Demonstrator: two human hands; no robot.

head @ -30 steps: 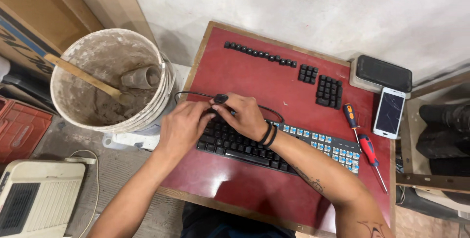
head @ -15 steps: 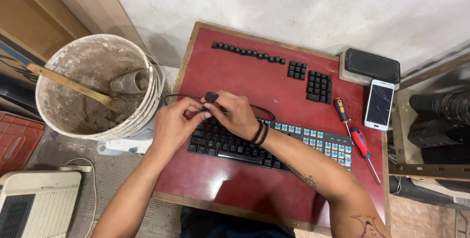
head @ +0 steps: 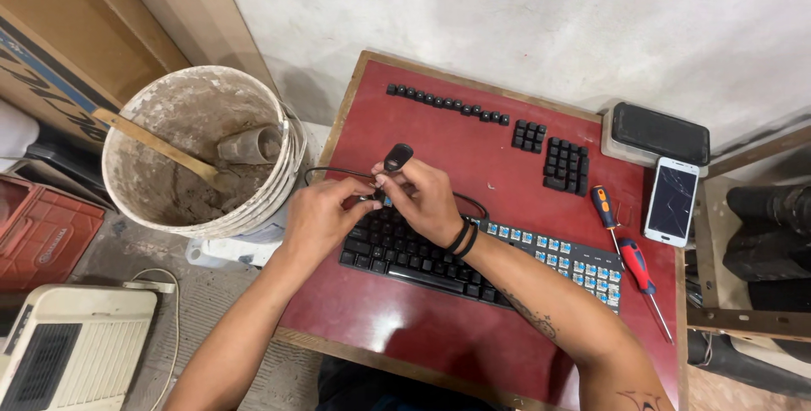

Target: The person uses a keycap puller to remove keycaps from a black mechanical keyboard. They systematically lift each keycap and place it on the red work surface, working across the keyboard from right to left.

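Keyboard [head: 448,255] lay slantwise across the middle of the red counter [head: 397,326], black and long, its left half still capped while the right end showed bare blue switch tops. Both hands met over its upper left corner. The left hand [head: 325,217] curled in from seven o'clock with fingertips pressed together near the board's edge, seemingly steadying it, though what they pinched I could not tell. The right hand [head: 427,200], with two dark bands at the wrist, pinched a small black keycap puller [head: 398,157] that stuck up toward twelve o'clock, held upright probably so its loop could drop over a cap. A thin black cable [head: 338,174] looped off the board's corner toward nine o'clock. Pulled keycaps [head: 448,105] sat in a neat row at twelve o'clock on the counter, with two squarer blocks of caps [head: 564,164] toward one o'clock, apparently laid out in their board order. At three o'clock two screwdrivers [head: 629,259] with orange and red grips lay parallel, just beside the board's bare end and within easy reach. Beyond them a white phone [head: 672,201] with a cracked glass face rested at the counter's edge, and a dark flat case [head: 659,134] sat above it. Off the counter at ten o'clock stood a crusted plaster bucket [head: 169,208] with a wooden stick [head: 156,145] leaning inside, rough and grey. A red crate [head: 38,234] and a cream plastic box [head: 68,352] sat on the floor at eight o'clock.
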